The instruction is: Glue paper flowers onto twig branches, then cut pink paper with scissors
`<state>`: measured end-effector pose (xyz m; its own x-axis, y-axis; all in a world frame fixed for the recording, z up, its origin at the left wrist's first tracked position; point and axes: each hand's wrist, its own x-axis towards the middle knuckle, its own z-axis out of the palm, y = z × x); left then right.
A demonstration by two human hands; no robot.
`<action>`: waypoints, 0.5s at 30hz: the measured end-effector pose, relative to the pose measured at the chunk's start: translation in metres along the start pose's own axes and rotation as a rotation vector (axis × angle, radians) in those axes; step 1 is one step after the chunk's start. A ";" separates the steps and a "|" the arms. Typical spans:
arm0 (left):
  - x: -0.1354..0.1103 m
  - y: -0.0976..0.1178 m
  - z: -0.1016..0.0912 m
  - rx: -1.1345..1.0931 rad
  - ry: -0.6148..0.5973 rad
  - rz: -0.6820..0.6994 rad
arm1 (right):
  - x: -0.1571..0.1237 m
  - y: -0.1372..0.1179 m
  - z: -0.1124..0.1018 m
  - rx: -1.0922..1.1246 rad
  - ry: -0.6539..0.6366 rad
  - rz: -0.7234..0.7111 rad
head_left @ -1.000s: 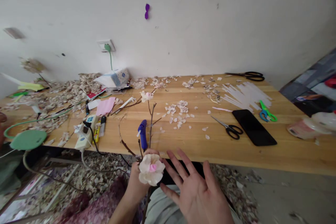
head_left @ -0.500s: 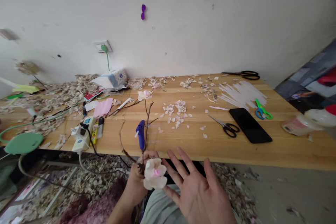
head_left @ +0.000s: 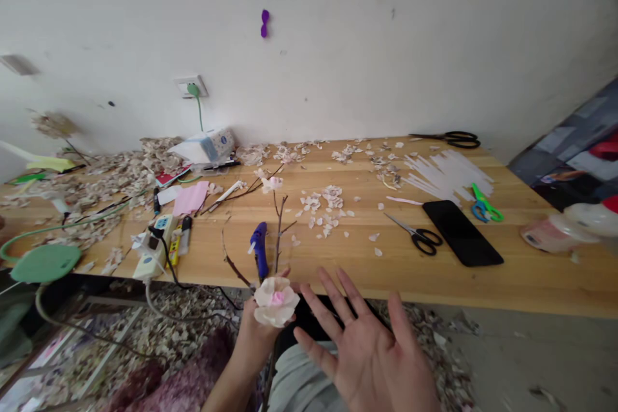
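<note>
My left hand (head_left: 258, 328) is closed around a brown branch (head_left: 279, 232) at the table's front edge; its fingers are partly hidden by a flower. That white flower (head_left: 276, 301) with a pink centre sits on the branch, facing me. A smaller pale blossom (head_left: 273, 184) tops an upper twig. To the right, my right hand (head_left: 367, 347) is held palm up with fingers spread and nothing in it. A purple glue gun (head_left: 259, 251) stands just behind my left hand, beside the branch.
On the wooden table (head_left: 328, 280) lie loose petals (head_left: 328, 206), scissors (head_left: 418, 236), a black phone (head_left: 462, 233), green-blue scissors (head_left: 485, 205) and white glue sticks (head_left: 449, 174). A bottle (head_left: 555, 232) lies at right. A power strip (head_left: 157, 248), cutter (head_left: 185, 235) and tissue pack (head_left: 207, 145) are at left.
The branch has turned and shifted in my left hand, so the large flower now sits higher and slightly left, facing me more fully. My right hand has moved slightly right, still spread.
</note>
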<state>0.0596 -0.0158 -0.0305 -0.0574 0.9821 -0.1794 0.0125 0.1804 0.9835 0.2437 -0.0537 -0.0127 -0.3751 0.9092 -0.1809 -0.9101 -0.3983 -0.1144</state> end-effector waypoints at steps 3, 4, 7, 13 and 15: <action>0.000 -0.005 0.002 -0.129 0.025 -0.044 | 0.006 0.009 0.005 0.023 -0.057 -0.009; 0.000 -0.006 0.002 -0.167 0.032 -0.048 | 0.009 0.013 0.006 0.030 -0.071 -0.010; 0.000 -0.001 -0.001 -0.178 0.058 -0.017 | 0.015 0.022 0.007 0.035 -0.109 -0.006; -0.001 0.012 -0.007 0.019 0.087 0.024 | 0.013 0.029 0.015 -0.020 -0.043 -0.046; 0.001 0.013 -0.008 0.055 0.100 0.036 | 0.010 0.029 0.022 -0.058 0.028 -0.109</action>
<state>0.0517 -0.0132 -0.0173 -0.1555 0.9781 -0.1380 0.0706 0.1504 0.9861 0.2098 -0.0532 0.0032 -0.2686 0.9440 -0.1918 -0.9332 -0.3044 -0.1912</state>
